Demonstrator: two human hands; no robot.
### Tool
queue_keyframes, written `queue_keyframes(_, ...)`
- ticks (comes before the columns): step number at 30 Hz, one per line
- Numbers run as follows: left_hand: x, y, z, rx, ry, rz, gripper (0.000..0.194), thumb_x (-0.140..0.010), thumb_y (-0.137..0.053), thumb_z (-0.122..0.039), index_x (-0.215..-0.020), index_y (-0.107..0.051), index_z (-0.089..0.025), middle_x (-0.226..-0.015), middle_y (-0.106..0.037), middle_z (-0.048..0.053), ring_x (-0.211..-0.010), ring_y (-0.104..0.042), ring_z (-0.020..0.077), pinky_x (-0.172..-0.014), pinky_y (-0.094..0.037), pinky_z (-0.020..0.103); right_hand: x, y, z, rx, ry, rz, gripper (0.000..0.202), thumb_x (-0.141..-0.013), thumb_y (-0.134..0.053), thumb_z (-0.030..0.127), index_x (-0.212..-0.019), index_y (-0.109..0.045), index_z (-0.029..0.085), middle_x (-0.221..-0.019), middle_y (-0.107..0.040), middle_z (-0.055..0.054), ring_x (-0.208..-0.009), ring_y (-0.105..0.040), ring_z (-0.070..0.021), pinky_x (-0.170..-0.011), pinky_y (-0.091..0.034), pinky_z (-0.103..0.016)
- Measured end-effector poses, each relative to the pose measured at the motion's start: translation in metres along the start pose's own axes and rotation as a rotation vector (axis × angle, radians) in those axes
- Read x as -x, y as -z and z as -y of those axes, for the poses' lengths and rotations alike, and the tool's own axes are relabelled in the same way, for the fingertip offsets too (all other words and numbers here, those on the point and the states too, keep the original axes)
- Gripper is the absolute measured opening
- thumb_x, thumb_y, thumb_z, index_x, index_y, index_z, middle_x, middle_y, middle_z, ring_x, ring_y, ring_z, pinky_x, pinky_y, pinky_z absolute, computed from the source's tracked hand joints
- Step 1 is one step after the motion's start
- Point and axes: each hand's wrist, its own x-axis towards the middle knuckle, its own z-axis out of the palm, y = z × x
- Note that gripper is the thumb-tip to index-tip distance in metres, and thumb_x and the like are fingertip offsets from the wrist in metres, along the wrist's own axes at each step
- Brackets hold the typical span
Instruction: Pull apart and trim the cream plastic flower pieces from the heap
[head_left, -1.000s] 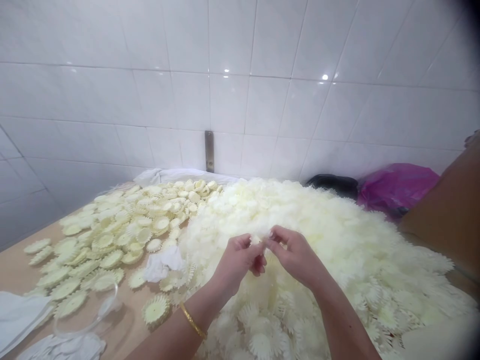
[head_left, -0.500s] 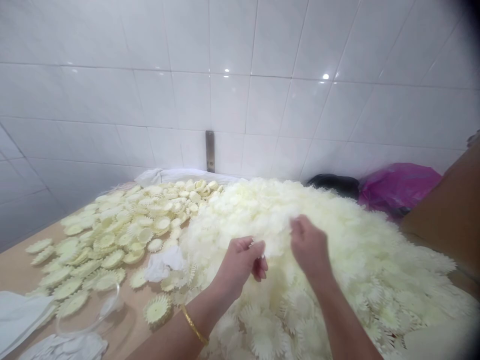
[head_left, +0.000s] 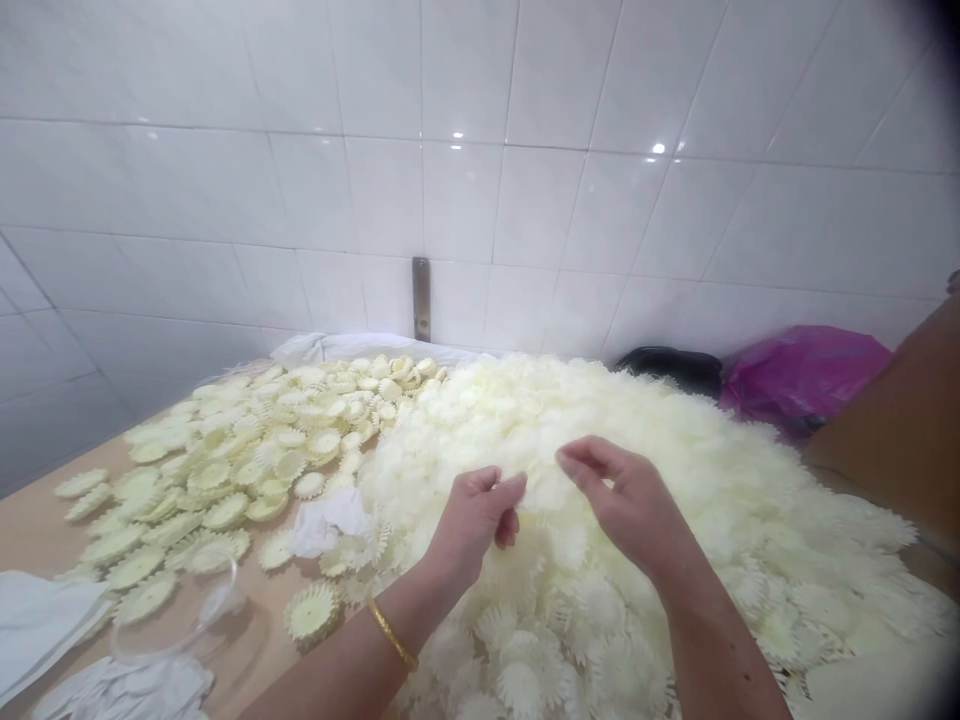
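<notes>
A large heap of pale, thin, jagged-edged discs (head_left: 525, 400) fills the middle and right. My left hand (head_left: 480, 515), with a gold bangle (head_left: 391, 635) on the wrist, is over the heap, its fingers curled and thumb pressed on the index finger. Anything in that pinch is too small to make out. To its right, my right hand (head_left: 622, 495) is pinched, thumb and fingertips together and pointing left; what it holds, if anything, cannot be seen. The two hands are apart. Yellowish toothed cups (head_left: 214, 475) lie piled at the left.
Crumpled white tissue (head_left: 330, 522) lies between the piles. White cloths (head_left: 45, 630) and a clear looped strap (head_left: 217, 605) are on the brown tabletop (head_left: 259, 635) at front left. Behind are a tiled wall (head_left: 465, 200), a black object (head_left: 671, 368) and a magenta bag (head_left: 810, 370).
My right hand has moved left and slightly down, closer to my left hand, and has turned so its fingertips point left. My left hand has shifted slightly left.
</notes>
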Motion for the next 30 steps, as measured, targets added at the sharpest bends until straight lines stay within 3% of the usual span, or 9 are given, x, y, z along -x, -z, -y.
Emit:
queue_keyframes(7, 0.0, 0.0, 0.0, 0.08, 0.003, -0.022, 0.041, -0.061, -0.063, -0.049, -0.052, -0.04, -0.017, -0.043, -0.034, -0.007, -0.034, -0.034, 0.0042, -0.034, -0.02, 0.019, 0.002, -0.009, 0.007, -0.132, 0.017, 0.305, 0.014, -0.074, -0.053, 0.029, -0.068, -0.058, 0.017, -0.067, -0.06, -0.001, -0.065, -0.054, -0.0152, -0.063, -0.042, -0.026)
queue_keyframes(12, 0.001, 0.0, -0.003, 0.092, 0.011, 0.048, 0.04, -0.066, -0.059, -0.05, -0.053, -0.044, -0.015, -0.044, -0.039, -0.005, -0.034, -0.035, 0.0042, -0.035, -0.022, 0.019, 0.0, -0.014, 0.007, -0.171, 0.026, 0.361, 0.016, -0.076, -0.051, 0.027, -0.067, -0.059, 0.016, -0.064, -0.06, 0.0, -0.063, -0.054, -0.0141, -0.062, -0.041, -0.025)
queue_keyframes(19, 0.001, 0.0, -0.004, 0.15, 0.027, 0.158, 0.027, -0.067, -0.064, -0.035, -0.062, -0.047, -0.015, -0.052, -0.055, 0.0, -0.044, -0.05, 0.0086, -0.046, -0.037, 0.021, -0.002, -0.016, 0.001, -0.077, 0.008, 0.235, 0.022, -0.078, -0.041, 0.025, -0.059, -0.049, 0.018, -0.056, -0.05, 0.002, -0.056, -0.047, -0.0129, -0.053, -0.036, -0.023)
queue_keyframes(21, 0.004, -0.001, -0.005, 0.126, 0.034, 0.155, 0.026, -0.068, -0.063, -0.034, -0.06, -0.047, -0.015, -0.051, -0.054, 0.0, -0.041, -0.049, 0.0079, -0.043, -0.036, 0.02, -0.005, -0.016, -0.007, 0.07, 0.014, 0.069, 0.022, -0.078, -0.038, 0.023, -0.058, -0.045, 0.018, -0.056, -0.049, 0.0, -0.055, -0.046, -0.0137, -0.053, -0.034, -0.024)
queue_keyframes(24, 0.009, -0.002, -0.008, 0.097, 0.027, 0.156, 0.029, -0.068, -0.062, -0.031, -0.055, -0.042, -0.016, -0.047, -0.053, -0.001, -0.038, -0.047, 0.0078, -0.039, -0.033, 0.02, -0.011, -0.01, -0.027, 0.362, -0.098, -0.292, 0.021, -0.078, -0.036, 0.024, -0.058, -0.043, 0.019, -0.058, -0.05, -0.003, -0.055, -0.045, -0.0158, -0.052, -0.032, -0.026)
queue_keyframes(26, 0.01, -0.002, -0.009, 0.08, 0.012, 0.148, 0.029, -0.069, -0.061, -0.031, -0.054, -0.042, -0.015, -0.048, -0.054, 0.0, -0.04, -0.048, 0.0084, -0.04, -0.034, 0.02, -0.015, -0.002, -0.039, 0.396, -0.15, -0.334, 0.023, -0.077, -0.04, 0.03, -0.059, -0.046, 0.019, -0.056, -0.051, -0.004, -0.054, -0.046, -0.0172, -0.053, -0.032, -0.028)
queue_keyframes(30, 0.007, -0.002, -0.009, 0.073, 0.06, 0.123, 0.026, -0.07, -0.059, -0.033, -0.058, -0.046, -0.014, -0.055, -0.057, 0.003, -0.046, -0.052, 0.0097, -0.047, -0.04, 0.022, -0.014, 0.003, -0.039, 0.303, -0.138, -0.265, 0.023, -0.076, -0.047, 0.041, -0.076, -0.053, 0.019, -0.059, -0.055, -0.001, -0.056, -0.05, -0.017, -0.055, -0.036, -0.027)
